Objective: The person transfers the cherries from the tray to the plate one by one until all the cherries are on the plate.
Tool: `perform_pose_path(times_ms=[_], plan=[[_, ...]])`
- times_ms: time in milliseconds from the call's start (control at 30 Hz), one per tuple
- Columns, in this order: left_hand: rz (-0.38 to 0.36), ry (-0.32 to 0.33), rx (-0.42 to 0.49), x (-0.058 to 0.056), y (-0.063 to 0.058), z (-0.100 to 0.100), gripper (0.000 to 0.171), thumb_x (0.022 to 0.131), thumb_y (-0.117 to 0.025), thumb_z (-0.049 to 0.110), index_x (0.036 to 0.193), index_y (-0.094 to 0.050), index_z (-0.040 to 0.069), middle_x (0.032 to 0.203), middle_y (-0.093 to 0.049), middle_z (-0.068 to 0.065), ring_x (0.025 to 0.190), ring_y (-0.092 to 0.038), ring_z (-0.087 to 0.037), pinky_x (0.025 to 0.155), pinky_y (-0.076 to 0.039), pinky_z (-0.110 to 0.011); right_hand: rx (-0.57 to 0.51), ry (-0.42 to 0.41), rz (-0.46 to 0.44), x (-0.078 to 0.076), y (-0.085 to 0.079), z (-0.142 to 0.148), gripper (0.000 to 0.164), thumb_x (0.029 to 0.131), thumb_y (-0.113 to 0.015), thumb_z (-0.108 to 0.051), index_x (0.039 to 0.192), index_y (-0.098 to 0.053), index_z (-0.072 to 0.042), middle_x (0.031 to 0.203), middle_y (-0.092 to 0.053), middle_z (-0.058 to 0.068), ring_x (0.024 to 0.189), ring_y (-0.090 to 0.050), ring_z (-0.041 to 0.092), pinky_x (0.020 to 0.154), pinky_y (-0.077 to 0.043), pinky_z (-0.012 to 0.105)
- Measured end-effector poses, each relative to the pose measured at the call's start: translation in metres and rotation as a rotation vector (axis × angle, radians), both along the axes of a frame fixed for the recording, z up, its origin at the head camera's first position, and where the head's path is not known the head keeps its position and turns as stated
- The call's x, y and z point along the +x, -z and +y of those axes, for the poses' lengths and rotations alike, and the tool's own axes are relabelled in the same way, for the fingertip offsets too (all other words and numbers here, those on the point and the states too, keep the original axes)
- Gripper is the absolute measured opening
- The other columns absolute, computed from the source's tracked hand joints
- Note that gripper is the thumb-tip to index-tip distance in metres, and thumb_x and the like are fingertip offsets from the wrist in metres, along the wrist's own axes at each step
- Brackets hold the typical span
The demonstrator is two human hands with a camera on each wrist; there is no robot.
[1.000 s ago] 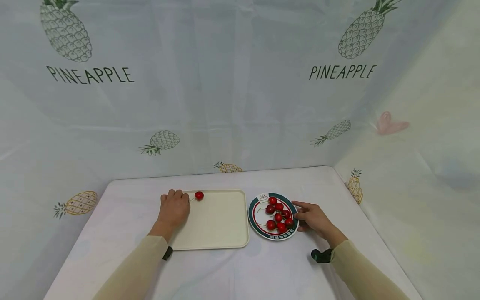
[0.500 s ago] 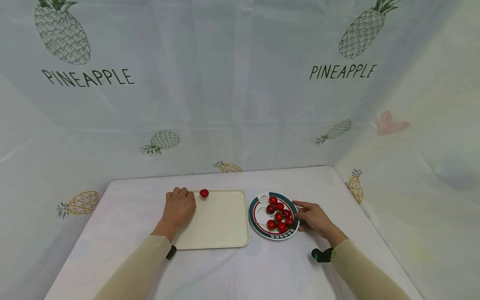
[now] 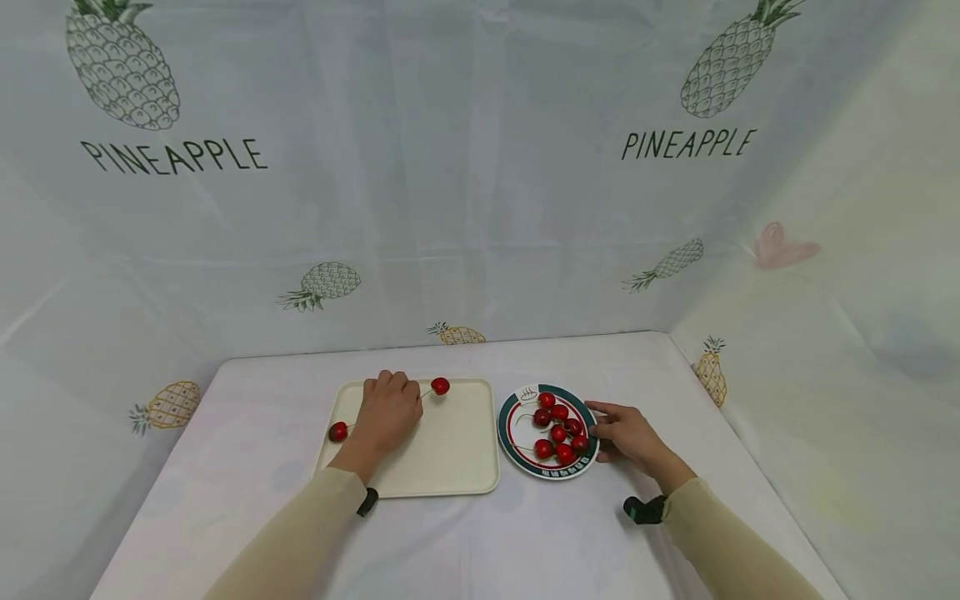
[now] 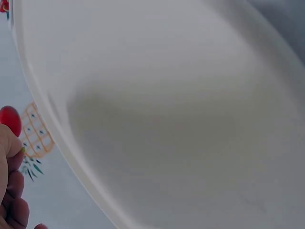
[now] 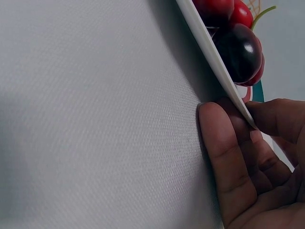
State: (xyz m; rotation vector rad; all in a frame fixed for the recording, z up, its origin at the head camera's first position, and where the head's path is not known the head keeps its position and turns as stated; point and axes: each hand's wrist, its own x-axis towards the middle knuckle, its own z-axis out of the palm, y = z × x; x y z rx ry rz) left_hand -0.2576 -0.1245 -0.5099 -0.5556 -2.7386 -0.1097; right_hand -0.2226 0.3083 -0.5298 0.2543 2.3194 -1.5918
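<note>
My left hand (image 3: 388, 412) is over the back of a cream tray (image 3: 453, 454) and pinches a red cherry (image 3: 440, 386) by its stem. In the left wrist view that cherry (image 4: 10, 120) shows at the left edge, beside curled fingers (image 4: 16, 183). A second cherry (image 3: 338, 432) lies at the tray's left side, close to my left wrist. Right of the tray is a round plate (image 3: 506, 433) with a green rim, bearing several cherries (image 3: 558, 433). My right hand (image 3: 632, 437) grips this plate's right edge, thumb above the rim (image 5: 217, 67) and fingers below.
A white cloth (image 3: 480, 558) covers the table. Behind it hangs a curtain (image 3: 450, 192) printed with pineapples. The tray and plate stand side by side with a narrow gap between them. Dark bands (image 3: 643, 511) sit at both wrists.
My left hand has moved right across the tray with the cherry, uncovering the second cherry at the tray's left side. My right hand and the plate have stayed in place.
</note>
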Motion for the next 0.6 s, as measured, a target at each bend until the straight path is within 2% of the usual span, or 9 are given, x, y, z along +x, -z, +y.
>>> perform_pose_path(times_ms=[467,600], plan=[[0.062,0.127,-0.022,0.007,0.002,0.043,0.015,0.103,-0.065,0.022,0.097,-0.071,0.009,0.097,-0.062,-0.007,0.093,-0.052,-0.027,0.085,-0.043,-0.048,-0.006,0.010,-0.002,-0.001,0.003,0.001,0.056,0.102,-0.065,-0.009,0.156,-0.051,-0.011,0.126,-0.062,0.020,0.082,-0.070,0.022,0.068,-0.063,0.037],[0.046,0.151,-0.025,0.010,0.000,0.054,0.015,0.103,-0.065,0.022,0.098,-0.072,0.009,0.097,-0.062,-0.006,0.094,-0.052,-0.026,0.085,-0.042,-0.046,-0.007,0.011,-0.001,-0.001,0.004,0.001,0.056,0.102,-0.065,-0.009,0.156,-0.051,-0.011,0.127,-0.062,0.020,0.082,-0.070,0.022,0.068,-0.063,0.036]])
